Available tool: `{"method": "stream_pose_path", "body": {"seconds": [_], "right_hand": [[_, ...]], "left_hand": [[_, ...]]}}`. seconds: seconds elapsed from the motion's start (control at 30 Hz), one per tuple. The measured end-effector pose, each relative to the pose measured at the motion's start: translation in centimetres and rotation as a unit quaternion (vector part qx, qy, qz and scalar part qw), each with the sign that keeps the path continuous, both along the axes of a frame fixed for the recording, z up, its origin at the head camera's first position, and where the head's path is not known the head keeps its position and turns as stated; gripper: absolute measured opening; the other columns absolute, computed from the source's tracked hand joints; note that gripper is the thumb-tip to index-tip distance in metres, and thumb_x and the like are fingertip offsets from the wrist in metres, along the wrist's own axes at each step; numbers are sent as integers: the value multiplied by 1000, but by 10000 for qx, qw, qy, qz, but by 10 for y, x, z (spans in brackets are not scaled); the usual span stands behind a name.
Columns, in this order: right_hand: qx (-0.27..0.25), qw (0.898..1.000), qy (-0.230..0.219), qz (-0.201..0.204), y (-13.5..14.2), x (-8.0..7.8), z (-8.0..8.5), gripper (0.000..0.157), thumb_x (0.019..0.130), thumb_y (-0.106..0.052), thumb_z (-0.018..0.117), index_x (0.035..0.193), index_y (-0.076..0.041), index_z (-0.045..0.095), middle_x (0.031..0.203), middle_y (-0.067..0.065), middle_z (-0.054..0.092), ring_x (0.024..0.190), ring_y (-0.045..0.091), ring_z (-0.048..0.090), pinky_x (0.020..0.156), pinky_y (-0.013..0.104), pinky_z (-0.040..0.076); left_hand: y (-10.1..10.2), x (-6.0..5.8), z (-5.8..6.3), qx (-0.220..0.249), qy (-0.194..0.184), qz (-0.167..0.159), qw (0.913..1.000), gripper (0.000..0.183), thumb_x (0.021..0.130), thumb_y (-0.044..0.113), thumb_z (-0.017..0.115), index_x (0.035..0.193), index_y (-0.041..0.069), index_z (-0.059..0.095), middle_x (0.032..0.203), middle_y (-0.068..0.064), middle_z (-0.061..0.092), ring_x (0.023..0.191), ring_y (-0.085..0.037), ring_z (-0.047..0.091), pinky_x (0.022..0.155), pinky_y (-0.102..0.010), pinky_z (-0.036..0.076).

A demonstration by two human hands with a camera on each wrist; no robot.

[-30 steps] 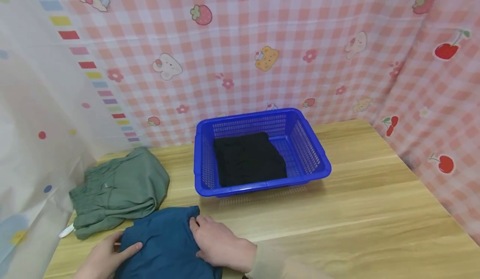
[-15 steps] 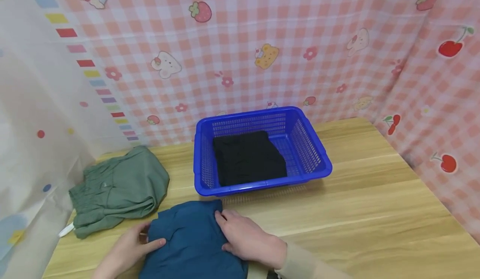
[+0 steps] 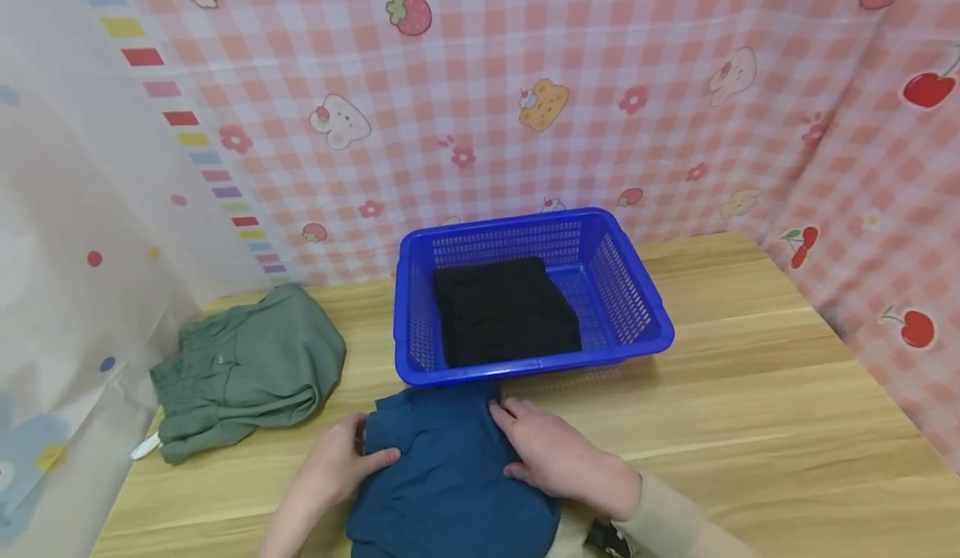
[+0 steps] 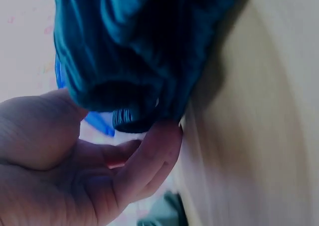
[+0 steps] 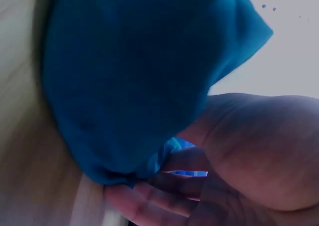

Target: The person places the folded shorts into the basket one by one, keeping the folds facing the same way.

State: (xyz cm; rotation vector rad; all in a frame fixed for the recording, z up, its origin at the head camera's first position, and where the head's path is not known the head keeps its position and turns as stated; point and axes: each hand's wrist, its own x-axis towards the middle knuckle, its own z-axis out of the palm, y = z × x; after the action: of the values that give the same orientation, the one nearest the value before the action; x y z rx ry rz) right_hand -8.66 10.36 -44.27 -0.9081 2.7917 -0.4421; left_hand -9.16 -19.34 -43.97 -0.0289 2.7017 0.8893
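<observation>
A dark blue folded garment [image 3: 450,475], probably shorts or trousers, lies between both hands at the front of the table. My left hand [image 3: 333,462] grips its left side, thumb on top and fingers beneath the edge; in the left wrist view a ribbed band [image 4: 124,120] shows between thumb and fingers. On the opposite side, my right hand [image 3: 558,454] pinches the right edge, as the right wrist view also shows. The garment's far edge reaches the front of a blue plastic basket [image 3: 525,366]. Inside that basket sits a black folded garment [image 3: 506,312], on its left side.
A green garment [image 3: 255,366] with an elastic waistband lies folded at the table's left, a small white piece [image 3: 146,446] sticking out beside it. Patterned cloth [image 3: 480,99] hangs behind and at both sides. Bare wooden tabletop [image 3: 757,391] extends right of the basket.
Both hands have moved the dark blue garment rightward and a little forward, from beside the green garment to just before the basket. The basket and green garment stay where they were.
</observation>
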Motion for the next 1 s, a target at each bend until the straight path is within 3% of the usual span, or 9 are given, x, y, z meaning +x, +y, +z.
{"method": "stream_pose_path", "body": {"seconds": [0.17,0.3,0.43,0.57,0.7,0.87,1.0], "right_hand": [[-175,9994,-208,-213,21,0,0,75,85,-19,88,147,8,54,142,24,62,130,37,62,108,49,55],[-323,9972,-261,-627,30,2,-1,75,83,-19,90,144,10,56,140,25,62,129,39,62,106,52,55],[-338,9921,-105,-1204,32,6,-2,75,77,-23,94,135,11,61,127,25,66,118,39,66,97,54,58],[-195,9877,272,-1525,32,7,-3,65,70,-28,98,117,7,69,104,18,68,95,34,69,81,52,61],[-212,9886,202,-1477,33,5,-2,54,71,-26,97,108,3,70,96,14,66,87,32,70,77,51,60],[-483,9886,-287,-1396,33,0,-3,54,75,-19,95,115,7,70,107,19,71,97,36,72,89,54,60],[-584,9904,-289,-1219,31,0,-3,52,76,-14,93,117,6,70,111,18,71,101,34,71,92,52,59]], "left_hand": [[25,0,1,76,100,188,9997,47,86,27,87,114,-2,64,85,-5,61,79,-17,54,70,-30,46],[41,0,3,-139,297,232,9992,54,84,29,88,119,-4,63,85,-5,61,80,-19,56,73,-35,50],[50,0,2,-127,312,303,9990,60,83,28,90,125,-6,63,89,-7,64,85,-20,60,80,-41,55],[53,0,0,-85,158,327,9993,60,83,29,90,125,-6,65,97,-11,71,92,-24,66,89,-48,59],[53,-2,0,-82,-2,242,9997,52,85,30,89,121,-3,69,109,-15,75,101,-27,70,95,-52,59],[53,-3,1,-141,-58,102,9998,58,86,31,87,129,-3,67,118,-20,71,107,-33,68,100,-56,57],[54,-2,2,-67,-15,91,9999,64,87,31,87,135,-4,64,129,-24,69,119,-39,67,106,-59,54]]}}
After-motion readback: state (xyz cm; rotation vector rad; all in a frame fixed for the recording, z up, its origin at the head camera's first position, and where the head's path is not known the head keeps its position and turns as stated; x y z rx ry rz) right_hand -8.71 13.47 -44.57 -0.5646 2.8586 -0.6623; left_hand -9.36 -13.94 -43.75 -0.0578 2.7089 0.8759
